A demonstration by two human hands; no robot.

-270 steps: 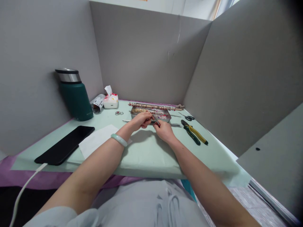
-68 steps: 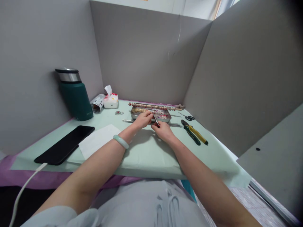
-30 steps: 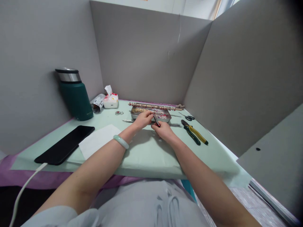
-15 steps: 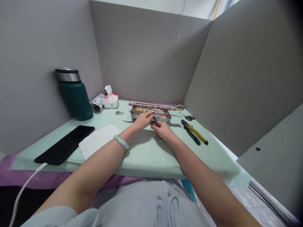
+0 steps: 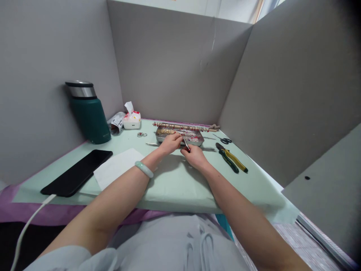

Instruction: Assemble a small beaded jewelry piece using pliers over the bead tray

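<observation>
My right hand (image 5: 196,156) is closed around small pliers (image 5: 185,143), with a bit of red handle showing and the metal jaws tilted up toward my other hand. Close by on the left, my left hand (image 5: 171,143) has its fingers pinched together at the jaws' tip; whatever they hold is too small to make out. Both hands are just in front of a shallow metal tray (image 5: 199,143) with gold, red and pale beads or small parts. Across the tray's back lies a wooden rod (image 5: 183,127) strung with red and silvery pieces. Thin metal rods (image 5: 209,149) lie partly behind my hands.
Green-and-yellow cutting pliers (image 5: 232,158) and scissors (image 5: 225,141) lie at right. At left are a phone (image 5: 77,172) on its cable, white paper (image 5: 117,167), a teal bottle (image 5: 91,118), a tissue pack (image 5: 132,121) and small rings (image 5: 142,134). Grey panels (image 5: 175,64) enclose the table.
The small pliers and my right hand have shifted very slightly, and the jaws catch more light. My left hand stays almost where it was.
</observation>
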